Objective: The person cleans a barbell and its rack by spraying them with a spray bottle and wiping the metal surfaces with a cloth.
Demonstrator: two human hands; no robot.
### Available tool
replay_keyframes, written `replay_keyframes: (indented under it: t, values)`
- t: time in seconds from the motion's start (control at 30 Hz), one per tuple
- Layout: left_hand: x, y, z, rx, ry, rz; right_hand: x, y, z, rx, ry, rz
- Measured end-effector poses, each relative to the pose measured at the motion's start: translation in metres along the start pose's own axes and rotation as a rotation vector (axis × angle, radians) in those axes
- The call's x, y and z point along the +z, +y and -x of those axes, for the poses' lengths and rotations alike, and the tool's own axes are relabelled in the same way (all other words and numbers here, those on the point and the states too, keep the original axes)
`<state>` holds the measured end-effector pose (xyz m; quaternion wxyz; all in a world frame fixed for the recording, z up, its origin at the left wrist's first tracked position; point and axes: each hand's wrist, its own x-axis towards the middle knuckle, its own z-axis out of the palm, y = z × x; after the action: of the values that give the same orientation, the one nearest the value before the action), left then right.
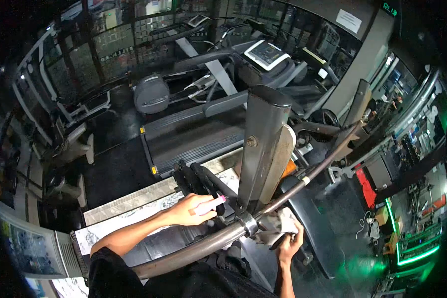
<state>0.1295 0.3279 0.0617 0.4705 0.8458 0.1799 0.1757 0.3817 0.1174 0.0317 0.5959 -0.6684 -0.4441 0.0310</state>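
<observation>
My left hand (187, 209) is closed around a small pale bottle (211, 204) with a pink tip, held above the bar and pointing toward the upright. My right hand (290, 245) grips a whitish, stained cloth (281, 221) beside the bar's collar (247, 224). A long metal barbell (193, 246) runs diagonally from in front of my body to the far right, passing the dark upright post (264, 144) of a bench rack. The cloth lies close against the bar; whether it touches is hard to tell.
Dark weight plates (196, 180) are stacked left of the post. A black padded bench (310, 223) lies to the right. Beyond stand a treadmill (198, 134) with a console (266, 54) and other machines. A water-cooler-like cabinet (35, 246) is at lower left.
</observation>
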Motion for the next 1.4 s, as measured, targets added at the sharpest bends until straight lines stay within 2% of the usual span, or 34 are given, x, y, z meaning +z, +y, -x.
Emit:
replay_keyframes:
  t: [0.03, 0.13, 0.2, 0.27, 0.3, 0.33, 0.4, 0.43, 0.47, 0.53, 0.57, 0.63, 0.67, 0.77, 0.83, 0.87, 0.93, 1.13, 1.2, 1.27, 1.4]
  values:
    - [0.005, -0.003, -0.003, 0.049, 0.017, 0.012, -0.001, -0.001, 0.000, 0.011, 0.077, -0.025]
    - [0.017, -0.011, -0.011, 0.039, 0.011, 0.130, 0.000, -0.003, -0.005, 0.074, 0.276, -0.068]
    - [0.024, -0.019, -0.013, 0.064, 0.012, 0.115, 0.008, -0.015, -0.015, -0.032, 0.356, -0.111]
    - [0.028, -0.025, -0.011, 0.011, 0.043, 0.211, 0.019, -0.035, -0.040, -0.413, 0.314, 0.009]
    - [0.028, -0.026, -0.011, -0.027, 0.021, 0.237, 0.021, -0.042, -0.054, -0.607, 0.273, 0.214]
    - [0.029, -0.028, -0.009, -0.021, 0.012, 0.239, 0.030, -0.048, -0.074, -0.804, 0.250, 0.263]
    - [0.032, -0.033, -0.002, -0.070, 0.034, 0.289, 0.035, -0.076, -0.115, -1.161, -0.115, 0.552]
    - [0.027, -0.029, -0.001, -0.155, -0.031, 0.368, 0.050, -0.092, -0.131, -1.193, -0.287, 0.648]
    - [0.025, -0.027, 0.002, -0.153, -0.034, 0.367, 0.064, -0.102, -0.143, -1.196, -0.408, 0.713]
    - [0.022, -0.025, 0.006, -0.165, 0.021, 0.480, 0.083, -0.085, -0.157, -1.434, -0.600, 1.023]
    - [0.022, -0.027, 0.008, -0.196, 0.029, 0.486, 0.089, -0.074, -0.154, -1.433, -0.601, 1.025]
    - [0.019, -0.032, 0.013, -0.141, 0.068, 0.399, 0.102, -0.054, -0.145, -1.433, -0.893, 1.124]
    - [0.018, -0.034, 0.015, -0.090, 0.103, 0.312, 0.109, -0.045, -0.146, -1.537, -0.933, 1.158]
    - [0.019, -0.037, 0.021, -0.148, 0.120, 0.388, 0.131, -0.022, -0.143, -1.444, -1.067, 1.058]
    - [0.022, -0.044, 0.024, -0.126, 0.152, 0.351, 0.144, -0.001, -0.135, -1.458, -1.270, 1.135]
    - [0.023, -0.045, 0.026, -0.130, 0.154, 0.353, 0.153, 0.011, -0.126, -1.465, -1.286, 1.208]
    - [0.022, -0.041, 0.030, -0.185, 0.168, 0.417, 0.173, 0.045, -0.108, -1.171, -1.656, 1.244]
    - [0.025, -0.048, 0.039, -0.157, 0.211, 0.416, 0.204, 0.078, -0.072, -1.069, -1.765, 1.451]
    - [0.025, -0.048, 0.040, -0.168, 0.218, 0.423, 0.206, 0.091, -0.068, -1.125, -1.768, 1.423]
    - [0.027, -0.049, 0.040, -0.177, 0.222, 0.430, 0.201, 0.089, -0.068, -1.137, -1.666, 1.282]
    - [0.028, -0.050, 0.041, -0.178, 0.206, 0.460, 0.185, 0.063, -0.084, -1.112, -1.737, 1.146]
